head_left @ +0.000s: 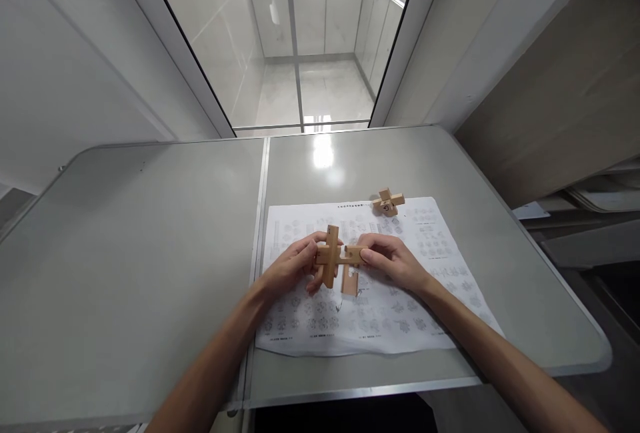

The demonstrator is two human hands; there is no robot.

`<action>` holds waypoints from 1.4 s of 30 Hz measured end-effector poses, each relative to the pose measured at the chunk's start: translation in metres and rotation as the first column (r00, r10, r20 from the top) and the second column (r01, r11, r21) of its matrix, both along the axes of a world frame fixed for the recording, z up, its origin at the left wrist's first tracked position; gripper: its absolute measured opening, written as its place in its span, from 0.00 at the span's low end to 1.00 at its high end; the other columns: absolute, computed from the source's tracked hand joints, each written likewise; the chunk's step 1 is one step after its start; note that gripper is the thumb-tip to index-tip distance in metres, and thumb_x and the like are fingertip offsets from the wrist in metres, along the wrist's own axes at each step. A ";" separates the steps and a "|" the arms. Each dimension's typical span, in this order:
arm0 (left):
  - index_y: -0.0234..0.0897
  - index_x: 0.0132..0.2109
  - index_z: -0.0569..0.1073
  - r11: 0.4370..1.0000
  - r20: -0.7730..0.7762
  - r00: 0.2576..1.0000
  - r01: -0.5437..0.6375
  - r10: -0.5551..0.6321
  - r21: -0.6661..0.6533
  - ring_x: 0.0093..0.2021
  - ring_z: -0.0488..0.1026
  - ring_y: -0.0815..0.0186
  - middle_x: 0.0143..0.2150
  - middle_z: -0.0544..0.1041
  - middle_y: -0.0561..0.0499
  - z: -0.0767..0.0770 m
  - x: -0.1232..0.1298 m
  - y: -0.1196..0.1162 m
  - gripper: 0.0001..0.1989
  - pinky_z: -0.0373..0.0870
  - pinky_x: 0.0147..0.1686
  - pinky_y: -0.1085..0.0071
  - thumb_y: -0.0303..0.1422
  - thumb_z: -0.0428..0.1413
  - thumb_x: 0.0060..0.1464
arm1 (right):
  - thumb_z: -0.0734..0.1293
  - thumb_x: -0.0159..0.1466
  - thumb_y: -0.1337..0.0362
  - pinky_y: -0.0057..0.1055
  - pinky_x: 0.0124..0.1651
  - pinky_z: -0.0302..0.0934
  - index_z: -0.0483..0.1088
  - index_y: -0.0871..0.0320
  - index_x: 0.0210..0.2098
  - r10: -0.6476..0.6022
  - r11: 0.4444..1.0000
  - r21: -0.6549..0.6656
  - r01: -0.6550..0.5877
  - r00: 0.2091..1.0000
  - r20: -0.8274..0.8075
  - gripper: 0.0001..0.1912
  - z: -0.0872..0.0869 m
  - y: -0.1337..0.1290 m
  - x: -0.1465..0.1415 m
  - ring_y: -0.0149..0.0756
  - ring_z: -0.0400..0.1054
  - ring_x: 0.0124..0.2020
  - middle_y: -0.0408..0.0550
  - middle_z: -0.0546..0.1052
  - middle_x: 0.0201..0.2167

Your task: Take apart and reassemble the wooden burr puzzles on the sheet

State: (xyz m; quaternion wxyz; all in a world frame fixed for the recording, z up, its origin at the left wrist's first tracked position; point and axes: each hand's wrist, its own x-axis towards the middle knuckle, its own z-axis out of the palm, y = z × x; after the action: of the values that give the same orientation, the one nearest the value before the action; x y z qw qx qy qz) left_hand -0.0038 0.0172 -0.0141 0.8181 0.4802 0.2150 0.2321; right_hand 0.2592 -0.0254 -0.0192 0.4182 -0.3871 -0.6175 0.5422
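Observation:
My left hand [299, 265] grips a cross-shaped wooden assembly [331, 256] above a printed sheet. Its long bar stands out toward and away from me. To the right, my right hand [393, 261] pinches a notched wooden piece [354, 255] between thumb and fingers, its narrow end meeting the assembly's right side. Whether the two are joined I cannot tell. Beneath them another wooden piece [350, 283] lies on the paper. An assembled wooden puzzle [388, 201] with a letter on it rests at the sheet's upper edge.
The printed sheet [400, 333] has rows of small diagrams and lies on a grey table [150, 253]. A metal seam [261, 186] runs down the table left of the paper. Beyond the far edge is a glass door [300, 46].

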 end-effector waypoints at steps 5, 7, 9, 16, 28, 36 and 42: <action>0.38 0.62 0.72 0.999 0.012 1.000 0.021 -0.021 -0.043 0.16 0.67 0.73 0.30 0.79 0.51 -0.003 -0.005 0.000 0.33 0.67 0.20 0.75 0.59 0.60 0.65 | 0.69 0.75 0.49 0.33 0.34 0.55 0.71 0.56 0.32 0.036 0.999 -0.030 -0.036 0.999 0.000 0.20 -0.002 0.000 0.000 0.35 0.62 0.30 0.43 0.71 0.28; 0.37 0.61 0.73 0.998 0.008 1.000 -0.007 0.007 -0.056 0.15 0.66 0.74 0.30 0.79 0.51 -0.003 -0.006 0.000 0.33 0.66 0.18 0.76 0.59 0.61 0.64 | 0.69 0.75 0.49 0.33 0.34 0.55 0.72 0.56 0.32 0.035 0.999 -0.035 -0.035 0.999 0.006 0.20 -0.002 0.000 0.000 0.35 0.62 0.30 0.43 0.71 0.28; 0.36 0.61 0.73 0.997 0.013 0.999 -0.037 0.038 -0.070 0.14 0.65 0.76 0.30 0.81 0.51 -0.003 -0.005 0.001 0.33 0.65 0.17 0.77 0.59 0.61 0.64 | 0.69 0.75 0.50 0.33 0.34 0.54 0.71 0.56 0.31 0.032 0.999 -0.039 -0.032 0.999 0.008 0.20 -0.002 0.000 0.000 0.34 0.61 0.29 0.43 0.71 0.28; 0.36 0.59 0.73 0.994 0.034 0.998 -0.050 0.053 -0.093 0.13 0.63 0.77 0.31 0.82 0.51 0.000 -0.002 0.001 0.31 0.64 0.16 0.78 0.57 0.62 0.64 | 0.69 0.74 0.49 0.32 0.33 0.55 0.71 0.55 0.32 0.047 0.997 -0.060 -0.046 0.999 0.017 0.20 0.001 0.000 0.001 0.34 0.62 0.29 0.43 0.72 0.28; 0.36 0.59 0.72 0.996 -0.065 0.997 -0.043 0.038 -0.080 0.13 0.59 0.78 0.25 0.77 0.56 -0.001 -0.006 0.001 0.33 0.61 0.17 0.78 0.58 0.64 0.62 | 0.70 0.73 0.48 0.31 0.32 0.58 0.74 0.56 0.38 0.081 0.988 -0.131 -0.079 0.997 0.011 0.18 0.001 0.000 0.001 0.34 0.65 0.29 0.45 0.76 0.29; 0.37 0.59 0.71 0.996 -0.096 0.994 -0.063 0.056 -0.069 0.12 0.58 0.78 0.27 0.79 0.54 0.002 -0.005 0.001 0.34 0.58 0.16 0.78 0.59 0.65 0.60 | 0.70 0.73 0.48 0.31 0.31 0.57 0.74 0.56 0.37 0.082 0.990 -0.117 -0.079 0.997 0.014 0.18 0.001 0.000 0.001 0.33 0.63 0.28 0.44 0.75 0.28; 0.38 0.53 0.72 0.995 -0.109 0.990 -0.094 0.088 -0.047 0.12 0.52 0.79 0.20 0.70 0.62 0.006 -0.004 0.000 0.31 0.57 0.16 0.79 0.59 0.65 0.60 | 0.70 0.73 0.47 0.31 0.30 0.57 0.73 0.56 0.36 0.078 0.990 -0.115 -0.075 0.997 0.016 0.19 0.002 0.000 0.001 0.32 0.63 0.27 0.44 0.74 0.27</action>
State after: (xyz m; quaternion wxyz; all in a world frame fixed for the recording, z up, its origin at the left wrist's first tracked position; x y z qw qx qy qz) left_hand -0.0075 0.0171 -0.0081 0.8062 0.4602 0.2861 0.2374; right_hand 0.2603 -0.0252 -0.0175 0.3678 -0.3920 -0.6040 0.5884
